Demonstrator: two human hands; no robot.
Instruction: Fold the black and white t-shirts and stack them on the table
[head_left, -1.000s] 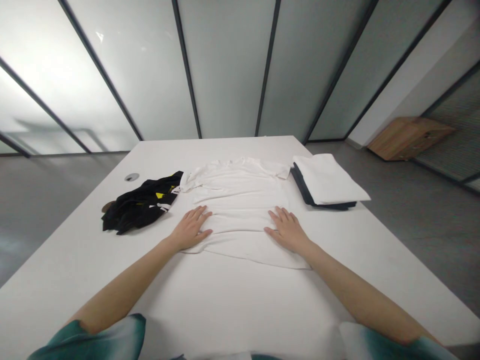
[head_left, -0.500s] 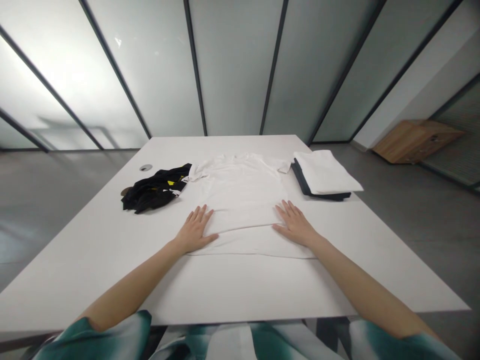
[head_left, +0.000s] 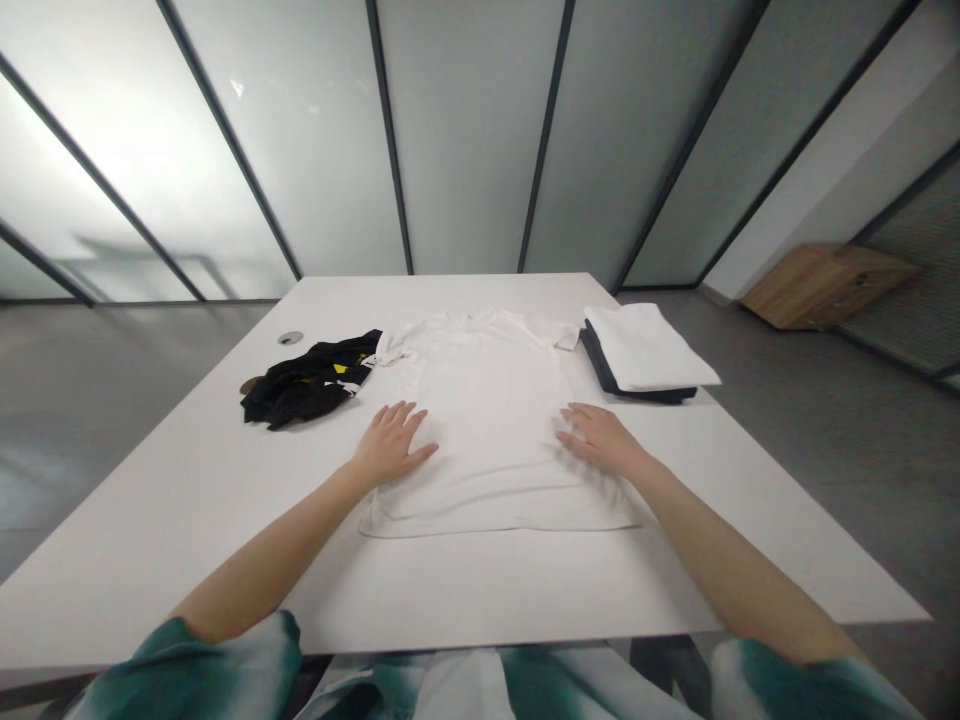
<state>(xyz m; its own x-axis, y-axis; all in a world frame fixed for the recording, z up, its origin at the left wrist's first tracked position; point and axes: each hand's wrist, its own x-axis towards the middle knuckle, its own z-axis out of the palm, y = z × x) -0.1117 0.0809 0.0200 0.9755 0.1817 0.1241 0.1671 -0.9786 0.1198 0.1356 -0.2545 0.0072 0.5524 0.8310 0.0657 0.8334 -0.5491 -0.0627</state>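
Observation:
A white T-shirt (head_left: 487,410) lies spread flat on the white table (head_left: 187,480), its collar toward the far edge. My left hand (head_left: 391,442) rests flat on the shirt's left side, fingers spread, holding nothing. My right hand (head_left: 596,435) lies on the shirt's right side with fingers stretched out, slightly blurred. Both hands sit about midway up the shirt, and its hem lies near me.
A crumpled black garment with yellow marks (head_left: 311,378) lies left of the shirt. A folded stack, white cloth on dark cloth (head_left: 645,352), sits at the right. A round cable hole (head_left: 290,338) is at the far left. A wooden cabinet (head_left: 821,283) stands on the floor.
Both hands have slid a little farther up the shirt. The fold across its lower part has been smoothed out and the hem now lies flatter and nearer to me.

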